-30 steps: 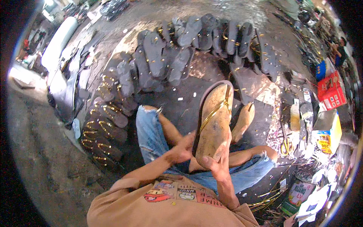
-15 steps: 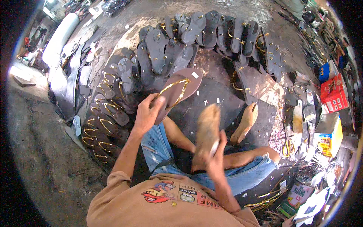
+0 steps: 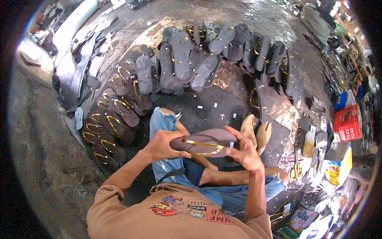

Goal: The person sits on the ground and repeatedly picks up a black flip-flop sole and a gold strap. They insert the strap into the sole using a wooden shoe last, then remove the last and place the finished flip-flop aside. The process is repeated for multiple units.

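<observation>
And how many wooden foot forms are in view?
2: one wooden foot form by the right hand, another form just right of the first; more may be hidden.

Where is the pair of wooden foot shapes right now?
In the head view, the wooden foot shapes are side by side, right of centre, just beyond the right hand and to the right of the sandal it holds.

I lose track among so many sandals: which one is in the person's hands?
The brownish, gold-strapped sandal gripped at opposite ends by the left hand and right hand; the other sandals lie around, untouched.
</observation>
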Tool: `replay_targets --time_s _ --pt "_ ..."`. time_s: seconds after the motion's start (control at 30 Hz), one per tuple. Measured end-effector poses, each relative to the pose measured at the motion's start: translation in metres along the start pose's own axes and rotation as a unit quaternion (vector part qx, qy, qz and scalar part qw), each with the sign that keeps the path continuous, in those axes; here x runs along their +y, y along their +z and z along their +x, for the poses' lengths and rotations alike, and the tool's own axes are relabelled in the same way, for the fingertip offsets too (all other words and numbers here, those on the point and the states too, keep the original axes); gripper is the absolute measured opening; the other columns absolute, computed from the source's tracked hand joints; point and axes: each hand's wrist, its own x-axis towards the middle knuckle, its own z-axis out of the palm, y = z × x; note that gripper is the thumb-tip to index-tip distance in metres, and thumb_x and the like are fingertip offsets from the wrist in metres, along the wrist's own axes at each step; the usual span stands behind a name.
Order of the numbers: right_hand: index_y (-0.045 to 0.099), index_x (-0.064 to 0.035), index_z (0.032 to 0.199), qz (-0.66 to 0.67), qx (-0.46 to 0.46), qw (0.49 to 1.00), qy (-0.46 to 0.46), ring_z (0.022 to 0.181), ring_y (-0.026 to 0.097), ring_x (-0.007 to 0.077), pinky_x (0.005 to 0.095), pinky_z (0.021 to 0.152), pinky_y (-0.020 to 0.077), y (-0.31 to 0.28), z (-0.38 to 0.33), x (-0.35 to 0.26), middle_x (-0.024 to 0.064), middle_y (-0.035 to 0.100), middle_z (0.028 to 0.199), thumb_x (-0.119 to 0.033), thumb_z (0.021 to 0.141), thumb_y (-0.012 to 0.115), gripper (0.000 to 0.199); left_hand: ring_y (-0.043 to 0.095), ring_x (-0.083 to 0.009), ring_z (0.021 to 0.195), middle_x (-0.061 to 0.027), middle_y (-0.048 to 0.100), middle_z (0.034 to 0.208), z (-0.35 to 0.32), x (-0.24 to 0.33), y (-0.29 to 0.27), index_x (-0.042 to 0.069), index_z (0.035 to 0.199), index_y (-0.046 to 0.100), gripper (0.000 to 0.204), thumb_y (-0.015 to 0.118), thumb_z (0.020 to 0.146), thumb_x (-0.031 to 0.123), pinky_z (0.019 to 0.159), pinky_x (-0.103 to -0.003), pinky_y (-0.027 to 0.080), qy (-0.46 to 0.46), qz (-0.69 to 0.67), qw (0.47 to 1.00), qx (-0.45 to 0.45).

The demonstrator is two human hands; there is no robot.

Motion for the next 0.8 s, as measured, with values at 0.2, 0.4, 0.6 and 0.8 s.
replay_targets --time_s 0.2,0.4,0.6,0.8 --pt "0.057 0.0007 0.149 -0.202 -0.123 0.962 0.137 0.128 0.059 0.0249 0.0392 0.111 0.0460 -0.020 0.084 0.016 0.0136 0.067 0.138 -0.037 0.097 0.078 0.067 0.075 -0.0216 0.107 -0.0194 0.078 0.110 -0.034 -0.026 -0.005 -0.002 0.122 0.074 0.051 0.086 0.088 0.035 0.097 -0.037 0.057 -0.168 -0.156 0.973 -0.020" --pt "0.057 0.0013 0.144 -0.176 -0.051 0.982 -0.038 0.129 0.057 0.0265 0.0412 0.111 0.0456 0.017 0.231 0.057 0.0154 0.061 0.145 -0.038 0.102 0.072 0.059 0.068 -0.0121 0.095 -0.0027 0.074 0.113 -0.094 -0.112 -0.053 0.002 0.135 0.067 0.044 0.079 0.096 0.019 0.081 -0.030 0.055 -0.309 -0.248 0.867 0.303" --pt "0.054 0.0019 0.147 -0.278 0.287 0.910 -0.107 0.126 0.058 0.0303 0.0427 0.112 0.0427 -0.121 0.383 0.175 0.0179 0.059 0.145 -0.023 0.097 0.076 0.060 0.069 -0.0277 0.112 -0.0127 0.068 0.125 -0.067 -0.276 -0.156 -0.002 0.135 0.059 0.041 0.073 0.101 0.016 0.095 -0.049 0.065 -0.238 -0.467 0.595 0.609" --pt "0.062 0.0020 0.139 -0.042 0.402 0.913 -0.057 0.102 0.068 0.0237 0.0354 0.082 0.0577 -0.089 0.284 0.119 0.0157 0.069 0.123 -0.015 0.101 0.069 0.042 0.067 -0.0325 0.118 -0.0181 0.064 0.131 -0.095 -0.327 -0.155 -0.007 0.137 0.055 0.042 0.068 0.104 0.017 0.103 -0.050 0.059 -0.252 -0.527 0.455 0.672"
